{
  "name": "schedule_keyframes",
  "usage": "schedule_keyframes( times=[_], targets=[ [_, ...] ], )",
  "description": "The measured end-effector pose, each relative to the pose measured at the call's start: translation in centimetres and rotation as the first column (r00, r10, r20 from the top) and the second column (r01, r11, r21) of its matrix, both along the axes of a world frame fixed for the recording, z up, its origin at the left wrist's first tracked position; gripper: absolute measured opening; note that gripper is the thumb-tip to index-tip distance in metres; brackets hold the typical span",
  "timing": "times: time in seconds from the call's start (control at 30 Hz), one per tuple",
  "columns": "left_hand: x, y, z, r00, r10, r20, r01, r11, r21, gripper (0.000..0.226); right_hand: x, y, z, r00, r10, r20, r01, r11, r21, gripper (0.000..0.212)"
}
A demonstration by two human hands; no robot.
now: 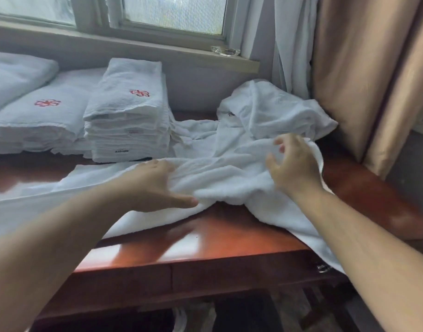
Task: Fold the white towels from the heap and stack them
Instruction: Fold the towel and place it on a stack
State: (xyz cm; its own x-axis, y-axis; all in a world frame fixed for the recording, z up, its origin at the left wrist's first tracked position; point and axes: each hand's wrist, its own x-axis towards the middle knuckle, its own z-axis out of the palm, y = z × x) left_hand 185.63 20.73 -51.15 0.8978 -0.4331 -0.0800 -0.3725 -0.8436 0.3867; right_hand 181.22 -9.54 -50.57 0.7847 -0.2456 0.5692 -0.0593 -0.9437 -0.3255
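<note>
A white towel (220,178) lies spread and rumpled across the red-brown wooden table (205,238), one end hanging over the front right edge. My left hand (157,185) rests on its left part with fingers tucked into a fold and the thumb stretched along the cloth. My right hand (294,164) hovers over the towel's right part, fingers loosely curled and spread, holding nothing. Behind it the heap of unfolded white towels (275,109) sits at the back right. A tall stack of folded towels (129,113) with a red emblem stands at the back left.
More folded towels (37,118) lie in a lower pile left of the tall stack. A window sill (138,46) with a glass dish (226,51) runs behind. White and beige curtains (349,68) hang at the right. A drawer handle (323,268) shows under the table edge.
</note>
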Motion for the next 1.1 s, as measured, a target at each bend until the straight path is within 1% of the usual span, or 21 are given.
schedule_keyframes(
  times=[0.03,0.07,0.1,0.13,0.2,0.27,0.3,0.4,0.43,0.53,0.57,0.6,0.67,0.73,0.8,0.87,0.93,0.97,1.03,1.07,1.1],
  targets=[
    [-0.5,1.1,-0.2,1.000,0.000,-0.001,0.000,1.000,0.008,0.112,-0.5,1.9,-0.3,0.975,0.202,-0.091,-0.199,0.979,0.036,0.024],
    [-1.0,2.2,-0.4,1.000,0.016,0.002,-0.016,0.999,0.050,0.120,-1.1,3.7,-0.7,0.909,0.363,-0.204,-0.359,0.931,0.060,0.027],
    [-1.4,3.3,-0.6,0.999,0.036,0.010,-0.037,0.994,0.106,0.128,-1.5,5.4,-1.0,0.830,0.467,-0.306,-0.473,0.879,0.061,0.039],
    [-1.7,4.3,-0.9,0.998,0.055,0.023,-0.057,0.986,0.154,0.133,-1.7,6.8,-1.2,0.767,0.507,-0.394,-0.539,0.842,0.035,0.058],
    [-2.2,6.2,-1.1,0.993,0.101,0.062,-0.112,0.971,0.211,0.131,-1.8,9.2,-1.9,0.720,0.475,-0.507,-0.587,0.806,-0.079,0.089],
    [-2.0,7.6,-0.7,0.984,0.153,0.094,-0.174,0.947,0.272,0.121,-1.4,11.0,-2.6,0.732,0.425,-0.532,-0.580,0.799,-0.159,0.094],
    [-1.8,8.2,-0.4,0.981,0.168,0.099,-0.191,0.934,0.301,0.113,-1.2,11.7,-2.9,0.747,0.415,-0.520,-0.567,0.806,-0.171,0.086],
    [-1.1,9.5,0.0,0.977,0.171,0.125,-0.203,0.922,0.329,0.071,0.0,12.7,-3.6,0.822,0.370,-0.433,-0.502,0.830,-0.244,0.046],
    [-0.9,9.9,0.1,0.979,0.169,0.117,-0.199,0.922,0.332,0.065,0.3,12.7,-3.8,0.844,0.342,-0.413,-0.472,0.840,-0.268,0.038],
    [-0.6,11.2,0.8,0.984,0.171,-0.042,-0.154,0.952,0.265,0.068,1.0,12.4,-4.4,0.904,0.292,-0.311,-0.376,0.889,-0.260,0.021],
    [-0.7,11.6,1.1,0.985,0.150,-0.082,-0.126,0.961,0.246,0.065,1.1,12.2,-4.5,0.929,0.267,-0.258,-0.331,0.909,-0.253,0.014],
    [-0.8,11.8,1.2,0.990,0.111,-0.090,-0.088,0.969,0.232,0.053,1.1,12.0,-4.5,0.949,0.229,-0.215,-0.280,0.927,-0.249,0.010],
    [-0.9,11.9,1.1,0.999,0.021,-0.041,-0.012,0.981,0.193,0.024,1.2,11.8,-4.5,0.969,0.138,-0.203,-0.189,0.946,-0.262,0.011],
    [-0.9,11.9,0.6,0.999,-0.042,0.005,0.041,0.996,0.084,0.010,1.4,11.7,-4.5,0.967,0.137,-0.215,-0.190,0.950,-0.248,0.018],
    [-1.0,11.7,0.8,0.999,-0.044,-0.003,0.043,0.984,-0.175,0.011,1.1,12.1,-4.4,0.939,0.308,-0.152,-0.332,0.928,-0.172,0.039],
    [-1.3,11.4,1.7,0.991,-0.029,-0.129,-0.034,0.887,-0.460,0.019,0.6,12.8,-3.8,0.851,0.517,-0.094,-0.525,0.845,-0.107,0.071],
    [-1.5,10.8,2.7,0.947,-0.097,-0.307,-0.122,0.776,-0.619,0.021,0.4,13.4,-2.9,0.775,0.608,-0.175,-0.622,0.782,-0.036,0.105],
    [-1.6,10.3,3.2,0.926,-0.124,-0.356,-0.158,0.729,-0.666,0.020,0.5,13.8,-2.5,0.754,0.620,-0.217,-0.635,0.772,-0.003,0.115],
    [-1.4,9.3,3.9,0.923,-0.118,-0.367,-0.209,0.646,-0.734,0.020,1.0,14.6,-1.8,0.729,0.634,-0.259,-0.640,0.765,0.071,0.116],
    [-1.3,8.9,4.2,0.919,-0.111,-0.377,-0.241,0.599,-0.763,0.024,1.2,14.9,-1.6,0.711,0.649,-0.270,-0.646,0.755,0.113,0.107],
    [-1.3,8.7,4.3,0.902,-0.141,-0.409,-0.281,0.529,-0.801,0.029,1.5,15.1,-1.6,0.685,0.678,-0.266,-0.662,0.732,0.161,0.090]
  ],
)
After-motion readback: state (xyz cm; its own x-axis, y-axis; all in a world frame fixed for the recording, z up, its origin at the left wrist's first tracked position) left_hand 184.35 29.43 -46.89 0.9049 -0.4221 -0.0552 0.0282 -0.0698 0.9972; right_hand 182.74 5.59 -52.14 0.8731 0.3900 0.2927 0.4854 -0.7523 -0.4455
